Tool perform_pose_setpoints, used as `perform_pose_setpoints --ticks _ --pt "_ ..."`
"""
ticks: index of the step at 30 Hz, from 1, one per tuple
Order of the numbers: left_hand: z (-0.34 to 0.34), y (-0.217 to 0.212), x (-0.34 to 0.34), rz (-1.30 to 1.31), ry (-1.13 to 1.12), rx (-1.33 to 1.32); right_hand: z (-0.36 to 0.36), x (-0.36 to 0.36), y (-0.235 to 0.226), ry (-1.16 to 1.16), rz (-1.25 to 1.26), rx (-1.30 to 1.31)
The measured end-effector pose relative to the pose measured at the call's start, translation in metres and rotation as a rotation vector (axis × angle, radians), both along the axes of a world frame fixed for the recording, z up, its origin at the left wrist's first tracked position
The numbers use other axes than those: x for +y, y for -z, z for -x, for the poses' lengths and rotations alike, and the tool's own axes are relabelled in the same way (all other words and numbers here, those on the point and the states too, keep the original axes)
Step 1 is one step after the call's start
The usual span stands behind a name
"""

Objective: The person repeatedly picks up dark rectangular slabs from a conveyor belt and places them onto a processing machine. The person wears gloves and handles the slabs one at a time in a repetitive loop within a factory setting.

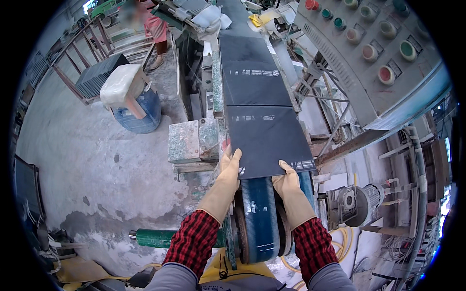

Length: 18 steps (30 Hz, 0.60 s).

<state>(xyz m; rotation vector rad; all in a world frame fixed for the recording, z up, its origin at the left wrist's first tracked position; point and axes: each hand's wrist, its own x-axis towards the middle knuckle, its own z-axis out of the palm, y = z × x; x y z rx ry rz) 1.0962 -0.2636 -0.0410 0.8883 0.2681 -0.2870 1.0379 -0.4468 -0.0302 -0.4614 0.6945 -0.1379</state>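
A dark, glossy stone tile (267,138) lies at the near end of a roller conveyor with blue belts (259,218). My left hand (227,172), in a cream rubber glove, grips the tile's left edge near its front corner, thumb on top. At the front edge, my gloved right hand (287,183) pinches the tile with its thumb above and its fingers underneath, partly hidden. A second dark tile (255,85) sits directly behind, its front edge close against the first one.
At the right stands a control panel (359,53) with coloured buttons, and below it a motor (361,203). To the left are a blue drum (141,114), a rack of stacked tiles (99,75) and a green roller (155,237). Another person (156,29) stands at the far left.
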Motion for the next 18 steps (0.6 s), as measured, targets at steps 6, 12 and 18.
perform_pose_setpoints --ticks 6,12,18 --pt "-0.012 -0.005 -0.002 -0.238 0.069 0.07 -0.011 -0.002 -0.004 -0.03 -0.011 0.094" --pt "-0.037 -0.02 0.033 -1.33 0.578 -0.264 -0.001 -0.028 -0.021 -0.504 -0.054 0.19" --pt "-0.003 -0.09 0.069 -1.456 0.524 -0.453 -0.007 -0.087 -0.068 -0.923 0.461 0.228"
